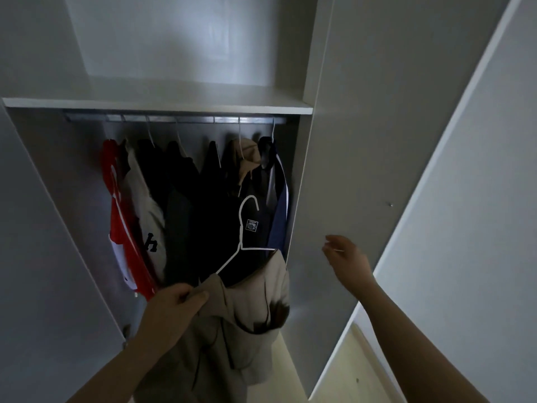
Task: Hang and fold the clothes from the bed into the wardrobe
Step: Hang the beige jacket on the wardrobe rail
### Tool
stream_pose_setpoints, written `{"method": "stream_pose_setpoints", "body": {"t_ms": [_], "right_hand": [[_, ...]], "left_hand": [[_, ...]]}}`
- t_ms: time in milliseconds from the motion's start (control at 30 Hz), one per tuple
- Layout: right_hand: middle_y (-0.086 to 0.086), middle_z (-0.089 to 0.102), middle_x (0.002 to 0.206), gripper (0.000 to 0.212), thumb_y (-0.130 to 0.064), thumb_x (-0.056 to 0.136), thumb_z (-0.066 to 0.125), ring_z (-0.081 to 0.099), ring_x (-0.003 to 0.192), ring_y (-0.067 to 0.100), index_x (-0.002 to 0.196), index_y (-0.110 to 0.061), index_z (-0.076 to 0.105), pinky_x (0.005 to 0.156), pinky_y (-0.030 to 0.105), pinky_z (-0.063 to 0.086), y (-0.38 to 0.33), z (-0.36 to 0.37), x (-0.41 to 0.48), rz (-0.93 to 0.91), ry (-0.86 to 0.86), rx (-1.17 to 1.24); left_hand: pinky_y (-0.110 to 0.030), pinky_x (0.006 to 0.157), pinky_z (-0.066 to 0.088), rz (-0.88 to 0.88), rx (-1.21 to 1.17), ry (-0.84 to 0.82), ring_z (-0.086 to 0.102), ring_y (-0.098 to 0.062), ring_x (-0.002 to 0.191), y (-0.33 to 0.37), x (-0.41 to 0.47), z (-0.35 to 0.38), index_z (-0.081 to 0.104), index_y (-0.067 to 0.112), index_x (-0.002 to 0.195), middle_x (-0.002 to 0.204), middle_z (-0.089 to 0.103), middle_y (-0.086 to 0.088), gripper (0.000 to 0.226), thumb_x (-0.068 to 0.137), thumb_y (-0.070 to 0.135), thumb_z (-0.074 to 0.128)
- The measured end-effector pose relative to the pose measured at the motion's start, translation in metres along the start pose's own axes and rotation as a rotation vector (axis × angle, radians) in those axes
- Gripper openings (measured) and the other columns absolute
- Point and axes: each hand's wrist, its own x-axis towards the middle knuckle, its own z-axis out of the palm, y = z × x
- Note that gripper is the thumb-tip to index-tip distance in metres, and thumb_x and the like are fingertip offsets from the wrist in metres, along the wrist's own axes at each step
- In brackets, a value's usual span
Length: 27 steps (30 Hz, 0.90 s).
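A beige hooded garment point(247, 309) hangs on a white wire hanger point(242, 228) in front of the open wardrobe. My left hand point(171, 308) grips the garment's left shoulder together with the hanger's end. The hanger's hook points up, well below the metal rail point(174, 119). My right hand point(347, 257) is raised to the right with loose fingers, holding nothing, just in front of the wardrobe's right side panel point(348, 170).
Several garments hang on the rail: a red and white shirt point(122, 228), a grey one with a letter, dark jackets point(209, 213), a tan hoodie point(247, 158), a navy jacket point(279, 222). A shelf point(162, 101) runs above. An open door point(465, 228) stands right.
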Motion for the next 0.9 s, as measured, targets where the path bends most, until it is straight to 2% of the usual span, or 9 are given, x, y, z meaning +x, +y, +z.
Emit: {"method": "stream_pose_setpoints", "body": {"t_ms": [67, 133, 333, 467, 567, 633, 700, 800, 900], "right_hand": [[0.004, 0.067, 0.113, 0.032, -0.024, 0.096, 0.055, 0.061, 0.095, 0.016, 0.126, -0.015, 0.060, 0.076, 0.020, 0.044, -0.002, -0.017, -0.015, 0.004, 0.110, -0.018], [0.006, 0.067, 0.113, 0.033, -0.023, 0.096, 0.053, 0.062, 0.102, 0.021, 0.126, -0.014, 0.061, 0.086, 0.028, 0.046, -0.005, -0.034, -0.025, 0.029, 0.187, -0.025], [0.008, 0.064, 0.121, 0.035, -0.022, 0.096, 0.052, 0.063, 0.105, 0.029, 0.128, -0.009, 0.058, 0.098, 0.041, 0.047, 0.000, -0.079, -0.044, 0.085, 0.257, 0.014], [0.011, 0.053, 0.136, 0.051, -0.028, 0.094, 0.057, 0.054, 0.120, 0.031, 0.140, -0.011, 0.042, 0.104, 0.045, 0.042, -0.002, -0.105, -0.022, 0.102, 0.270, 0.041], [0.010, 0.044, 0.144, 0.064, -0.028, 0.093, 0.059, 0.046, 0.129, 0.028, 0.147, -0.009, 0.030, 0.106, 0.040, 0.038, -0.007, -0.116, -0.001, 0.067, 0.247, 0.060], [0.004, 0.053, 0.125, 0.054, -0.023, 0.092, 0.061, 0.054, 0.111, 0.020, 0.139, -0.009, 0.038, 0.091, 0.031, 0.042, -0.010, -0.118, 0.010, -0.006, 0.245, 0.090], [-0.001, 0.056, 0.112, 0.042, -0.020, 0.089, 0.062, 0.057, 0.099, 0.018, 0.127, -0.013, 0.045, 0.083, 0.033, 0.046, -0.012, -0.115, 0.018, -0.035, 0.266, 0.122], [0.005, 0.057, 0.121, 0.041, -0.024, 0.088, 0.063, 0.058, 0.103, 0.021, 0.125, -0.015, 0.047, 0.092, 0.040, 0.050, -0.008, -0.106, 0.020, -0.026, 0.308, 0.139], [0.007, 0.057, 0.123, 0.046, -0.030, 0.088, 0.062, 0.058, 0.108, 0.023, 0.128, -0.013, 0.048, 0.093, 0.038, 0.048, -0.006, -0.097, 0.017, -0.047, 0.322, 0.120]], "left_hand": [[-0.014, 0.063, 0.035, 0.007, -0.020, -0.030, 0.057, -0.022, 0.073, -0.005, -0.009, 0.001, 0.068, -0.003, 0.083, 0.082, 0.065, -0.020, 0.025, 0.089, 0.021, 0.064], [-0.014, 0.062, 0.034, 0.025, -0.023, -0.058, 0.056, -0.026, 0.072, -0.006, -0.018, 0.002, 0.066, -0.009, 0.085, 0.085, 0.063, -0.027, 0.029, 0.089, 0.021, 0.065], [-0.026, 0.058, 0.036, 0.099, -0.024, -0.125, 0.055, -0.042, 0.068, 0.000, -0.044, 0.011, 0.057, -0.013, 0.075, 0.068, 0.052, -0.030, 0.039, 0.089, 0.022, 0.064], [-0.024, 0.061, 0.040, 0.129, 0.018, -0.101, 0.059, -0.034, 0.070, 0.013, -0.052, 0.017, 0.064, -0.009, 0.077, 0.072, 0.060, -0.026, 0.035, 0.088, 0.024, 0.065], [-0.014, 0.059, 0.039, 0.121, 0.035, -0.089, 0.060, -0.024, 0.067, 0.022, -0.058, 0.021, 0.066, 0.000, 0.071, 0.068, 0.062, -0.016, 0.029, 0.088, 0.023, 0.066], [-0.011, 0.056, 0.038, 0.133, 0.048, -0.065, 0.058, -0.014, 0.060, 0.028, -0.061, 0.026, 0.066, 0.005, 0.066, 0.062, 0.061, -0.010, 0.028, 0.088, 0.023, 0.066], [-0.012, 0.055, 0.038, 0.124, 0.066, -0.045, 0.056, -0.011, 0.057, 0.030, -0.064, 0.029, 0.065, 0.008, 0.065, 0.060, 0.059, -0.008, 0.029, 0.088, 0.025, 0.066], [-0.015, 0.059, 0.039, 0.090, 0.093, -0.021, 0.059, -0.020, 0.063, 0.027, -0.070, 0.028, 0.065, 0.004, 0.069, 0.067, 0.061, -0.013, 0.032, 0.089, 0.029, 0.064], [-0.016, 0.061, 0.039, 0.060, 0.097, 0.013, 0.058, -0.016, 0.063, 0.022, -0.072, 0.022, 0.065, 0.007, 0.068, 0.065, 0.061, -0.010, 0.031, 0.089, 0.029, 0.064]]}}
